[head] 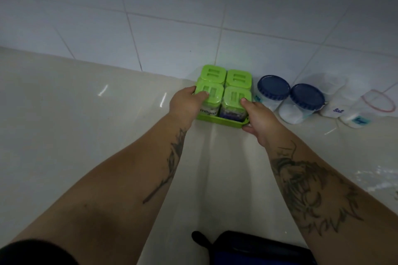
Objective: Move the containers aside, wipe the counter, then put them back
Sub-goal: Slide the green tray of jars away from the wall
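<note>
We have both hands on the green tray (221, 122), which carries four small jars with green lids (224, 86) in two rows. It stands on the tabletop (86, 125) at about 12 o'clock from us, close to the tiled wall (193, 17). Our left hand (185, 103) is at the tray's 9 o'clock side, with the thumb laid over the lid of the near left jar. Our right hand (259, 117) is at the 4 o'clock corner, with one finger on the lid of the near right jar and the lower fingers curled under the tray's edge. So each grip is closed on the tray with its jars, not wide.

We judge that this step is either taking the set away or setting it back; from this view we cannot tell which. To do it well, we should keep the tray level and press both lids down lightly, because the jars only stand loose inside and may tip. At 3 o'clock of the tray, just beside it, stand two jars with blue lids (273, 87), then a white tub marked "Sal" (336, 107) and another tub (357, 117). We must mind the right hand there, so the knuckles do not push the nearest blue jar. Slide or lift slowly; the tabletop looks glossy, perhaps wet at 4 o'clock.
</note>
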{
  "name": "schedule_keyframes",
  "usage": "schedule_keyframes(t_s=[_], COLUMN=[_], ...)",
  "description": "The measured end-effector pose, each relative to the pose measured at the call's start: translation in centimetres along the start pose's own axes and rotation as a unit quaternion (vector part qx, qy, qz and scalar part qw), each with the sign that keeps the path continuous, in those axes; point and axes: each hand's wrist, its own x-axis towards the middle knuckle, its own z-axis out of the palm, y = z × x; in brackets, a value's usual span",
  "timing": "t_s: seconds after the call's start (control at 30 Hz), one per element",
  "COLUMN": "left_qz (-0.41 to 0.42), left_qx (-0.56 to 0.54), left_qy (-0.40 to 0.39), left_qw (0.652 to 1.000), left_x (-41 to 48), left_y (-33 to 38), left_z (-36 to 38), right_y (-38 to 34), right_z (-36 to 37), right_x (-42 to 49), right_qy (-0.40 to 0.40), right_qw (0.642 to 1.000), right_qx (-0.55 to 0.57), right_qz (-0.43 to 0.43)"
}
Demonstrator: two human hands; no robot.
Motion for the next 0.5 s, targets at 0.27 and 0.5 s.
schedule_keyframes(t_s=[0.27,0.5], left_qz=[-0.029,-0.050], left_qx=[-0.090,-0.093], left_qy=[0.031,0.042], left_qw=[0.995,0.994], left_x=[-2.6,-4.2], left_y=[-1.1,-2.8], left_z=[-8.0,-18.8], right_y=[-1.2,-0.4], right_z=[6.6,16.8], right_x=[-5.3,-9.6], right_qy=[-0.004,-0.025], right_qw=[0.999,0.998], right_qx=[0.031,0.027], right_qz=[-0.010,-0.051])
